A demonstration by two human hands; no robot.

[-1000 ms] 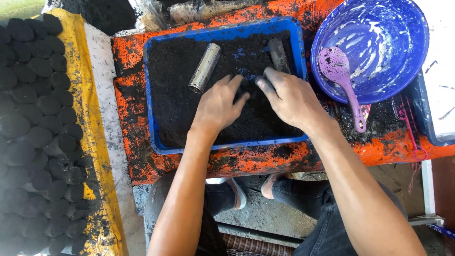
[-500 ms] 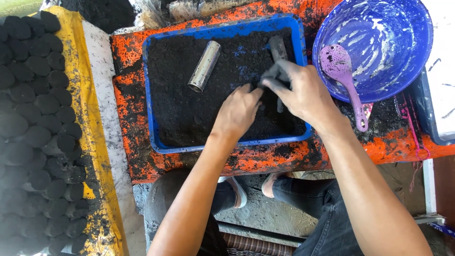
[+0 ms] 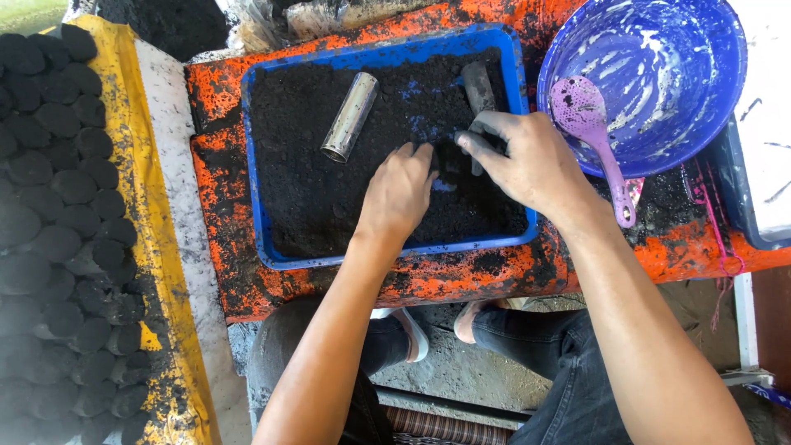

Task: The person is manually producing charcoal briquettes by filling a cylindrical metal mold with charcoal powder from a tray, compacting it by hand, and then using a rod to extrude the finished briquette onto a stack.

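Both hands shifted toward tray's right edge. Left hand [image 3: 398, 196] flat, fingers loosely spread, pressing black powder [image 3: 329, 198] in blue tray [image 3: 257, 206]. Right hand [image 3: 527, 161] half-curled, fingertips on dark tube [image 3: 478, 92]. Metal tube [image 3: 349, 116] lies upper-left; purple spoon [image 3: 589, 124] in bowl [image 3: 692, 91] beside.

The right hand [image 3: 531, 165] covers the lower end of the dark metal rod [image 3: 478, 91] lying in the blue tray [image 3: 259, 206], so whether its fingers grip the rod cannot be told. The left hand [image 3: 400, 194], beside it in the tray, hides whatever lies under its palm. Right of the tray, the blue bowl [image 3: 659, 82] is cut off by the picture's top edge.
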